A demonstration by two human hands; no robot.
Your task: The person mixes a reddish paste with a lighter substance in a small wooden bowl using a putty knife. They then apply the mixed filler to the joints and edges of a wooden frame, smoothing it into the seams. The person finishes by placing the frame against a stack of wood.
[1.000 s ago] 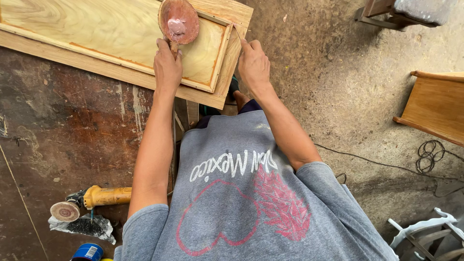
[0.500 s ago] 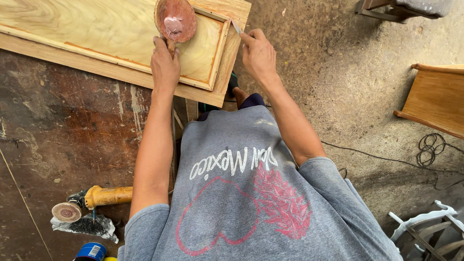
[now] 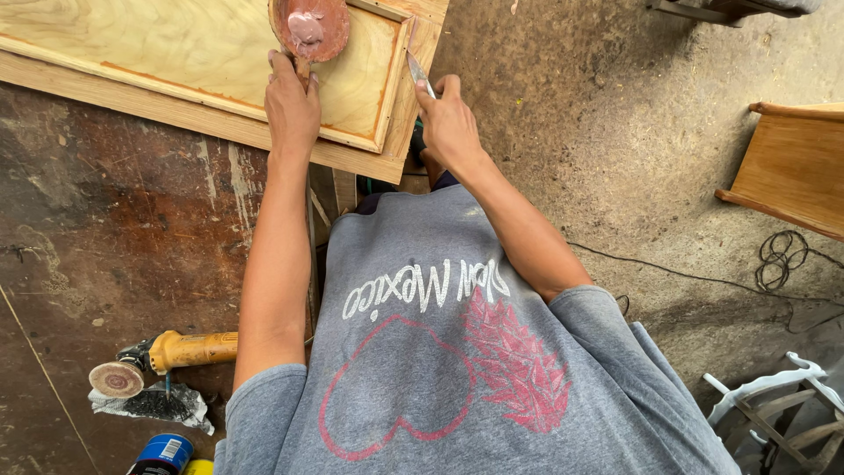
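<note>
L hand [image 3: 293, 104] is closed round the handle of a round reddish paddle-like board [image 3: 309, 26], fingers wrapped on the stem. Paddle's long axis runs away from the person, handle toward the body, round end toward the top of the view. It acts as a holder: a lump of pinkish putty [image 3: 305, 26] sits on its face, near the middle. Paddle hovers or rests over the wood panel [image 3: 167, 53], can't tell which.

R hand [image 3: 450, 119] grips a putty knife [image 3: 417, 71], fingers curled shut on the handle. Blade points up and slightly left in the view, away from the body, tip touching or just above the panel's right frame rail near the corner.

Panel is pale plywood w/ a raised frame, lying flat on a dark stained worktable [image 3: 114, 237], its long axis running left-right across the top of the view. Reddish filler lines show along the inner frame edges.

Lower left on the table: a yellow angle grinder [image 3: 167, 354] lying flat, disc end to the left, near a crumpled bag [image 3: 154, 406] and a blue can [image 3: 164, 452]. To the right, a wooden furniture piece [image 3: 791, 167] and a coiled cable [image 3: 778, 257] on the concrete floor
</note>
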